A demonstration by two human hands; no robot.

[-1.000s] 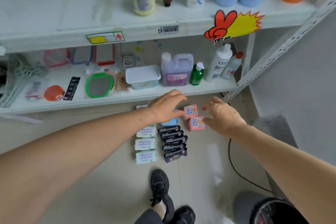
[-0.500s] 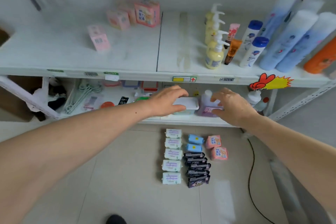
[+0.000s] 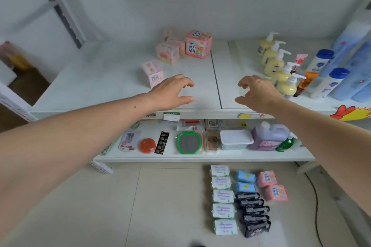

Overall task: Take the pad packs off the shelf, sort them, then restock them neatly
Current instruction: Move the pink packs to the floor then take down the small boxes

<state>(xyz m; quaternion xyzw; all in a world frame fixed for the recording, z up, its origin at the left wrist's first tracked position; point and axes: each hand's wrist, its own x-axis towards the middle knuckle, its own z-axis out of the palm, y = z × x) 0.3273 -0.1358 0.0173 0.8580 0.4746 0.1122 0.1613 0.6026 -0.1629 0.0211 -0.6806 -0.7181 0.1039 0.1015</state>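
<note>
Left hand (image 3: 172, 94) and right hand (image 3: 259, 94) mid-frame over shelf (image 3: 112, 78), fingers loosely curved, holding nothing. Sorted pad packs (image 3: 222, 196) on floor, lower right.

Yellow pump bottles (image 3: 278, 62) stand on the shelf above a green-rimmed mirror (image 3: 188, 143).

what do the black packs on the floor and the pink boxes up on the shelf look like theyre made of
Black packs: probably thin plastic film, glossy; they show crinkles and bright glints.
Pink boxes: likely printed cardboard, fairly matte; flat faces and sharp square edges, though a film overwrap can't be ruled out.
</note>
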